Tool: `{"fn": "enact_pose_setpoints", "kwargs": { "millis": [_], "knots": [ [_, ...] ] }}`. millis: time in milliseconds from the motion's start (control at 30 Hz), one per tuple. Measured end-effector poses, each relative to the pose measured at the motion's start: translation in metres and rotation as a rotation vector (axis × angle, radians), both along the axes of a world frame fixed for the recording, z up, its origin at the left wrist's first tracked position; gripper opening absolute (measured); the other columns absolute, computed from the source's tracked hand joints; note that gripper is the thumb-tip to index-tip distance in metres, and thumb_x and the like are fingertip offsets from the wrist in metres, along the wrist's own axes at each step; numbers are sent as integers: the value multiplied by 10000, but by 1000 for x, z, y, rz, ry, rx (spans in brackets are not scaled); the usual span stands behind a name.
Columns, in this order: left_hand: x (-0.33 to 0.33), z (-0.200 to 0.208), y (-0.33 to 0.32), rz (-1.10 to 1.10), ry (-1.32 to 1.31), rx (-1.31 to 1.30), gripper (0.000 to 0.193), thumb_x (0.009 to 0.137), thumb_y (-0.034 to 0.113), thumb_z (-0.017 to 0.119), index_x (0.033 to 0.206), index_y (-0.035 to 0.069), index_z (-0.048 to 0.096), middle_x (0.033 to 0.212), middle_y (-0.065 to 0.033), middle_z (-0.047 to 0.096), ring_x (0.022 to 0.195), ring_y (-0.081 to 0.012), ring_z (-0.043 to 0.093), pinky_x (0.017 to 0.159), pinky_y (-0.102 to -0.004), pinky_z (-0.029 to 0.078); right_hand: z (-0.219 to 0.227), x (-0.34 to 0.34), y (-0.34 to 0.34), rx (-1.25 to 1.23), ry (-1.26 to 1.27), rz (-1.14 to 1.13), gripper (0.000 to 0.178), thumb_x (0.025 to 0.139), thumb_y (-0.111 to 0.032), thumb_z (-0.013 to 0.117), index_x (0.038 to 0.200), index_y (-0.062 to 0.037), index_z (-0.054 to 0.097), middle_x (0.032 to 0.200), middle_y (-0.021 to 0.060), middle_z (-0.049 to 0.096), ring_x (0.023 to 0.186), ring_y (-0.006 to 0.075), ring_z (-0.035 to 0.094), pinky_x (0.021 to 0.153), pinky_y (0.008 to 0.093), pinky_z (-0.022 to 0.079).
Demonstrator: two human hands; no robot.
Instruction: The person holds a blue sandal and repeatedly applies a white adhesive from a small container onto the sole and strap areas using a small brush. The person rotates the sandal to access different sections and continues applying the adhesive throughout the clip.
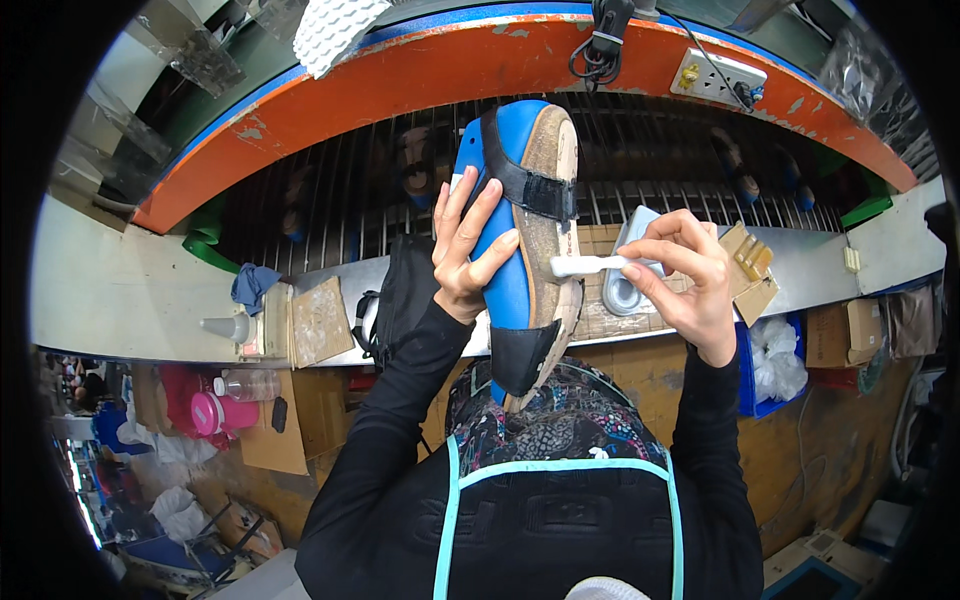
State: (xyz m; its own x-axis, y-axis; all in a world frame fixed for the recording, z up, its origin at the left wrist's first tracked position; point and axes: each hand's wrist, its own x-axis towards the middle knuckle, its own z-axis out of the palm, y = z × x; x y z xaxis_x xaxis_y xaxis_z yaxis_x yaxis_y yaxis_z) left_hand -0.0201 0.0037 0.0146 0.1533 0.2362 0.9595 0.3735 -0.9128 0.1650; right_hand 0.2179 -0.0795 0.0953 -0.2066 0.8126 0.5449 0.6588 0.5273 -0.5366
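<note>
Centrally held shoe [545,240]: mid-frame, raised above the table [808,282], fitted on a blue last [507,290]; long axis close to vertical, sole side angled right, probably to leave it open to the brush.
Left hand [468,245]: closed partway around the last from its left side, fingers spread over the blue, probably for a steady hold clear of the sole.
Right hand [690,280]: pinched, thumb and fingertips nearly together on a slim white brush [575,266]; looks like a light grip for fine control.
Brush tip: overlapping the sole's right edge; contact impossible to confirm.
Pale container [640,221]: just behind the right hand, round mouth facing up; contents unclear, placed seemingly for short reach.
Cardboard tray [757,295]: right of centre, holding amber-coloured pieces [755,258].
Blue bin [746,375]: lower right, filled with clear plastic bags [778,360].
Pink tub [208,412]: lower left, lidded, contents hidden; beside a clear jar [250,385].
</note>
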Motion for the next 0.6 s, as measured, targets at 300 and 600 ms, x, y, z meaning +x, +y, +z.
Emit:
{"fn": "enact_pose_setpoints", "kwargs": {
  "millis": [300, 600],
  "knots": [
    [1, -1, 3, -9, 23, 42, 411, 763, 217, 757, 1125, 241, 565, 1314, -163, 577, 1253, -441, 496, 1076, -593, 313, 15, -19, 4, 449, -236, -258, 194, 715, -157, 783, 900, -149, 727, 858, -19, 592, 661, 119, 499, 701, 329, 257],
    [-1, -1, 6, -4, -23, 26, 410, 761, 227, 764, 1117, 244, 563, 1320, -163, 571, 1263, -432, 489, 1080, -589, 317, 9, -13, 2, 181, -127, -146, 175, 720, -171, 790, 886, -140, 740, 844, -14, 590, 655, 117, 507, 720, 320, 273]
  ]
}}
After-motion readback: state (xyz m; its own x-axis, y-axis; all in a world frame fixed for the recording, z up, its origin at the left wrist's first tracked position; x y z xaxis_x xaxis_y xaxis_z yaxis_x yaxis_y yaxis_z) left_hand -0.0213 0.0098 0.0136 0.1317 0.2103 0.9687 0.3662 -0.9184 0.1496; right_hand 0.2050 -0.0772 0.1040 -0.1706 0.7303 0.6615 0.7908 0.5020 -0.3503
